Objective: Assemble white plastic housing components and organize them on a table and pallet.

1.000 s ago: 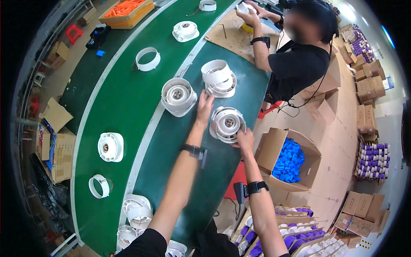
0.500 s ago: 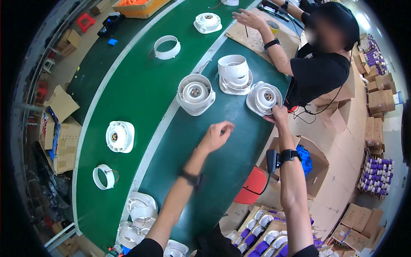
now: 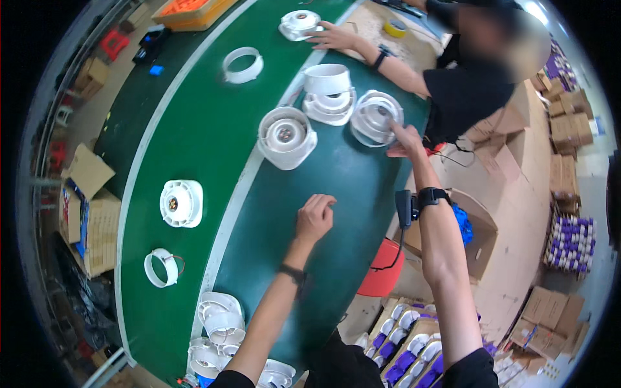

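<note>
My right hand [image 3: 406, 140] reaches to the far right of the green table, fingers closed on the near-right edge of a white round plastic housing [image 3: 369, 111], which is slightly blurred. My left hand [image 3: 315, 218] hovers over or rests on the table nearer me, apart from the housings. Its fingers are curled, and whatever they hold, if anything, is hidden. Just left of the held housing is another white housing [image 3: 330, 110] with a white ring [image 3: 326, 79] on top. A larger white housing [image 3: 286, 145] with a round metallic centre sits in front of that.
A co-worker's hand [image 3: 333, 36] touches a white housing [image 3: 299, 23] on the far belt. Along the green belt are loose white rings [image 3: 160, 268] and another housing [image 3: 182, 204]. Several white parts [image 3: 221, 317] cluster at near left. A red stool [image 3: 381, 268] stands right of the table edge.
My right hand and its housing have shifted slightly left and away. My left hand's fingers have curled in. The co-worker's hand has come down onto the far housing. The whole view has shifted slightly.
</note>
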Tool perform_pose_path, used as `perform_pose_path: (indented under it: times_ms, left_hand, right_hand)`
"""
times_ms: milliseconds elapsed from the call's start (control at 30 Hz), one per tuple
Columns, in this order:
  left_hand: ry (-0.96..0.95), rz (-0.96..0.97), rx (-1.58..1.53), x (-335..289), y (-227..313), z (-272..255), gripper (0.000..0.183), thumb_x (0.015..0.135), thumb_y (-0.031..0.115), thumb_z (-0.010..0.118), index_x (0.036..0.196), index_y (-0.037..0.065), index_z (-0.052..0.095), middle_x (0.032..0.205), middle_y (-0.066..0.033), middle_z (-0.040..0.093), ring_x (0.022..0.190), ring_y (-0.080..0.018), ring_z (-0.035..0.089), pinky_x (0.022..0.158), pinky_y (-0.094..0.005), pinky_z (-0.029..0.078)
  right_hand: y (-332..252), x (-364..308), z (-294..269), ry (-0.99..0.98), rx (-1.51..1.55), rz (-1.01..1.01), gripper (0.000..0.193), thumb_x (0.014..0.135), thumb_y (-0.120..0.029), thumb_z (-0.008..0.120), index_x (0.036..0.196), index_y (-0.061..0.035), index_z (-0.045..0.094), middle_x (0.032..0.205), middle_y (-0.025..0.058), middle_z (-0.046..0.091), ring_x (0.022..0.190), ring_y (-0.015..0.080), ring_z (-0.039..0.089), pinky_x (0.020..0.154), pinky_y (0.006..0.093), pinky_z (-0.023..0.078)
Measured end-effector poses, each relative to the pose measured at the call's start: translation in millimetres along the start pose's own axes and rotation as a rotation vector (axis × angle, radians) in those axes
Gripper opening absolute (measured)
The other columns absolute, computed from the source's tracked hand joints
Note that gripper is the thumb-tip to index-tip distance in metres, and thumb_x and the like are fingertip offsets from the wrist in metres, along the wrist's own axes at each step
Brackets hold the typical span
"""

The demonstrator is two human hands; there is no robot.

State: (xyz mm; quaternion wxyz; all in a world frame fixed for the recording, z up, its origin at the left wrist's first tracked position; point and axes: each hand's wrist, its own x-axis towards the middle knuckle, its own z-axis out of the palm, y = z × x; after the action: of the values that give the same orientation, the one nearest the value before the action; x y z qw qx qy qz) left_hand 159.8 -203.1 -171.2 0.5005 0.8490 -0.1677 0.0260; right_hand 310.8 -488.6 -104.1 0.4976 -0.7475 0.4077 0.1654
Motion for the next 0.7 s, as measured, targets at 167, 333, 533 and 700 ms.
perform_pose_path:
  times_ms: [167,333,533,700]
  left_hand:
    - [0.06,0.06,0.068,-4,-10,-6,0.019,0.076,-0.003,0.051,0.09,0.003,0.063,0.089,-0.0136,0.065,0.083,-0.0329,0.063,0.074,-0.0394,0.052]
    - [-0.035,0.064,0.139,-8,-5,8,0.029,0.073,0.001,0.051,0.099,0.003,0.063,0.096,-0.0136,0.064,0.092,-0.033,0.061,0.083,-0.0414,0.05]
    - [-0.144,0.232,0.193,-32,-28,3,0.035,0.073,-0.004,0.053,0.107,-0.001,0.06,0.122,-0.0202,0.054,0.118,-0.0383,0.048,0.103,-0.045,0.038]
    - [-0.234,0.371,0.464,-93,-8,-5,0.041,0.084,0.008,0.052,0.123,-0.003,0.054,0.131,-0.0241,0.05,0.118,-0.0405,0.052,0.1,-0.0442,0.042]
  right_hand:
    - [64,-73,-18,-0.026,0.11,-0.158,0.082,0.086,-0.051,0.064,0.135,0.0058,0.031,0.095,0.0196,0.061,0.072,0.027,0.068,0.057,0.0404,0.06]
    - [267,-183,-41,-0.053,-0.503,-0.519,0.036,0.09,-0.031,0.056,0.099,0.0025,0.06,0.095,0.0231,0.065,0.087,0.0333,0.066,0.075,0.0449,0.053]
    - [511,-377,-81,-0.264,-0.564,0.007,0.035,0.085,-0.035,0.055,0.083,-0.0031,0.069,0.079,0.0181,0.068,0.077,0.0351,0.065,0.073,0.045,0.051]
    - [625,-558,-111,0.17,-0.191,0.156,0.03,0.082,-0.028,0.059,0.099,-0.0074,0.07,0.094,0.0153,0.07,0.092,0.0293,0.066,0.076,0.0418,0.053]
